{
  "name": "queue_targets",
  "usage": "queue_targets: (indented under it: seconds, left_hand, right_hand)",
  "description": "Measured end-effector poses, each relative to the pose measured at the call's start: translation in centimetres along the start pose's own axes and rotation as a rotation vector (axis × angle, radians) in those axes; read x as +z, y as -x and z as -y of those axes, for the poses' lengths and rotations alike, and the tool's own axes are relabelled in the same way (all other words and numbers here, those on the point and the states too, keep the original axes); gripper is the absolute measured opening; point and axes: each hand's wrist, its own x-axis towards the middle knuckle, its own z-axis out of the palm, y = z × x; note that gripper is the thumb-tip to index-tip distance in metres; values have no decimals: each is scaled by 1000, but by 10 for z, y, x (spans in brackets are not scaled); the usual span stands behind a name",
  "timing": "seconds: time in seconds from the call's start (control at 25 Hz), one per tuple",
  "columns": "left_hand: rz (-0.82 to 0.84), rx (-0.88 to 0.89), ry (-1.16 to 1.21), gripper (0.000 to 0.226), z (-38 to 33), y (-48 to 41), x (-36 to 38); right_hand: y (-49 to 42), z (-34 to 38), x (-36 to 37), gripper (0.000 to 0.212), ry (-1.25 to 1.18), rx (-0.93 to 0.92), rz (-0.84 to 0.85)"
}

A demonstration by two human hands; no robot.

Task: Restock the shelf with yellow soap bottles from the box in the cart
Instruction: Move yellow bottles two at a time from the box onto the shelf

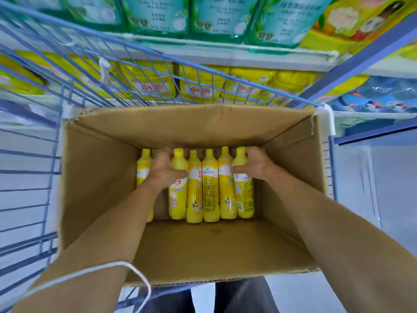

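Observation:
An open cardboard box [101, 154] sits inside a blue wire cart [29, 154]. Several yellow soap bottles [211, 188] lie side by side on the box floor, caps pointing away from me. My left hand [163, 169] reaches down and closes around the neck of the second bottle from the left [178, 195]. My right hand [256, 164] wraps the neck of the rightmost bottle [244, 195]. Both bottles still lie in the row. The leftmost bottle [142, 168] is partly hidden behind my left forearm.
Beyond the cart stands a shelf [225, 53] with yellow refill pouches [200, 86] on one level and green pouches [158, 14] above. Blue packs [383, 96] lie at the right. The cart's wire wall [135, 75] rises between box and shelf. A white cord [135, 272] crosses my left forearm.

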Motion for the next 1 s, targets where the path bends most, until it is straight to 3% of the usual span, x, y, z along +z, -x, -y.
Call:
queue_targets:
  seconds: [0.16, 0.28, 0.48, 0.64, 0.8, 1.0]
  left_hand:
    - [15, 137, -157, 84, -78, 52, -60]
    - [21, 317, -166, 93, -139, 88, -102]
    - [-66, 560, -178, 78, -257, 174, -177]
    - [-196, 760, -163, 58, -349, 239, -232]
    - [-264, 897, -119, 53, -422, 294, -263]
    - [-341, 1023, -86, 48, -493, 327, -270]
  right_hand:
    - [54, 55, -71, 33, -11, -109, -58]
    - [97, 108, -128, 30, 48, -242, -91]
    - [174, 186, -226, 33, 41, -389, -295]
    - [252, 240, -319, 46, 24, -512, -461]
    - [319, 273, -398, 35, 77, -609, -534]
    - [348, 276, -463, 42, 134, -677, -600]
